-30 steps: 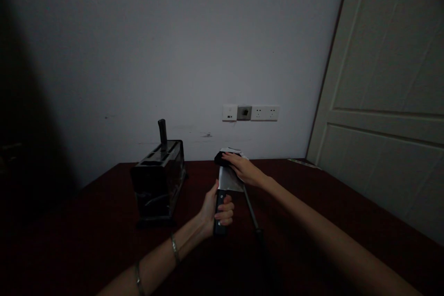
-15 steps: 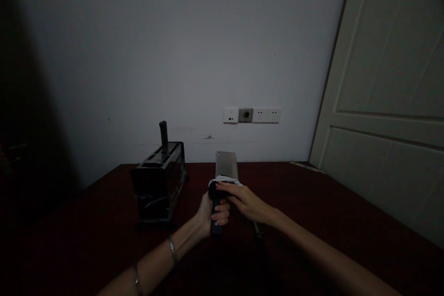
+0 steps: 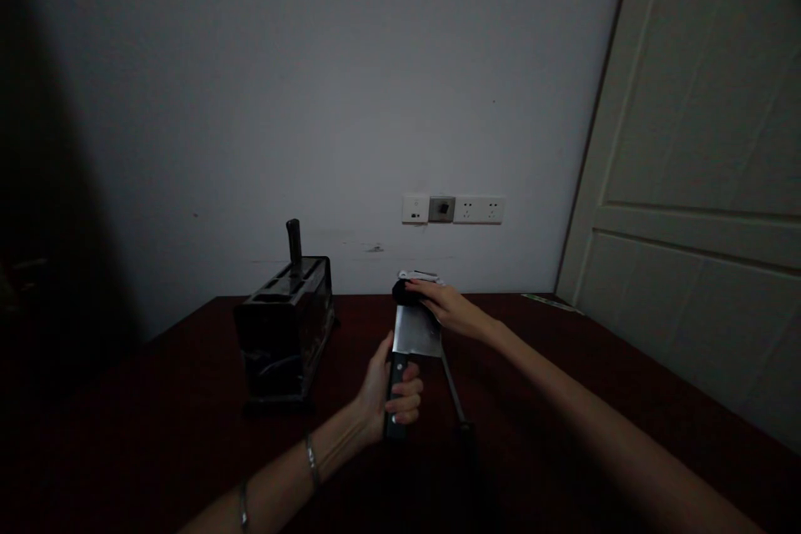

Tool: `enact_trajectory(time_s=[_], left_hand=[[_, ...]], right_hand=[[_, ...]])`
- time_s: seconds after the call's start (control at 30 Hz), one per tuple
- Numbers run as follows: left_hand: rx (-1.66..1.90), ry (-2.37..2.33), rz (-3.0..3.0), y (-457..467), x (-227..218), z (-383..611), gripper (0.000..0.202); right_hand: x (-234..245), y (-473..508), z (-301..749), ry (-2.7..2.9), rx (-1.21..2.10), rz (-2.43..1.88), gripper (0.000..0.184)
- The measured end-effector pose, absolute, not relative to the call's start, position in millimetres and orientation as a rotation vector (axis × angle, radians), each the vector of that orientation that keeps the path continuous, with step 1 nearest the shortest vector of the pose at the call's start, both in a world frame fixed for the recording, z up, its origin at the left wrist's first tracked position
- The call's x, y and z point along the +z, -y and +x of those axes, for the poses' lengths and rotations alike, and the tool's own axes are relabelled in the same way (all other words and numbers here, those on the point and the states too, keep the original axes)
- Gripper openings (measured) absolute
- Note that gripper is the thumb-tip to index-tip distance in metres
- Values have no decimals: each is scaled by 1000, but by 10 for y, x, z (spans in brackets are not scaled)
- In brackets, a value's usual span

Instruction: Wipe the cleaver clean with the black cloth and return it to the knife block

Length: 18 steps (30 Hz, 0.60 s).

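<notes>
My left hand [image 3: 388,392] is wrapped around the dark, riveted handle of a cleaver [image 3: 418,332], whose broad metal blade points away from me, towards the wall. At the far end of the blade, my right hand [image 3: 454,309] presses a bunched black-and-white cloth [image 3: 405,292] onto the metal. The cloth and fingers cover the blade's tip. Beneath and to the right of the cleaver lies a long thin metal tool [image 3: 454,388] with a dark handle; its exact kind is too dark to tell.
A black knife block [image 3: 284,334] with one dark handle [image 3: 294,242] sticking up stands to the left on the dark red table [image 3: 551,375]. Behind rises a pale wall with sockets [image 3: 479,209]. A thin flat strip [image 3: 551,302] lies at the back right, near a panelled door [image 3: 682,284].
My right hand has slid the cloth away from me along the blade, from near the handle to the far end, uncovering the lower blade. My left hand keeps its hold on the cleaver.
</notes>
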<state>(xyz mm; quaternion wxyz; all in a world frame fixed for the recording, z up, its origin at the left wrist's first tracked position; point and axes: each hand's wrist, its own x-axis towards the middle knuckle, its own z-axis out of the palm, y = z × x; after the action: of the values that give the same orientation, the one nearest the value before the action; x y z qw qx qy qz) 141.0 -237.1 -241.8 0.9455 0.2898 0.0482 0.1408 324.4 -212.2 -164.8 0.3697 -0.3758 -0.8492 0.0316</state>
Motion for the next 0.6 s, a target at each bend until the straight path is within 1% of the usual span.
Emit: enact_trajectory(time_s=[0.23, 0.6], left_hand=[[292, -73, 578, 2411, -2418, 1410, 68], [226, -39, 588, 2482, -2447, 1450, 69]], right_hand=[[-1465, 1891, 3371, 2105, -14, -1025, 39], [-1616, 2178, 3436, 2198, -267, -1094, 49]])
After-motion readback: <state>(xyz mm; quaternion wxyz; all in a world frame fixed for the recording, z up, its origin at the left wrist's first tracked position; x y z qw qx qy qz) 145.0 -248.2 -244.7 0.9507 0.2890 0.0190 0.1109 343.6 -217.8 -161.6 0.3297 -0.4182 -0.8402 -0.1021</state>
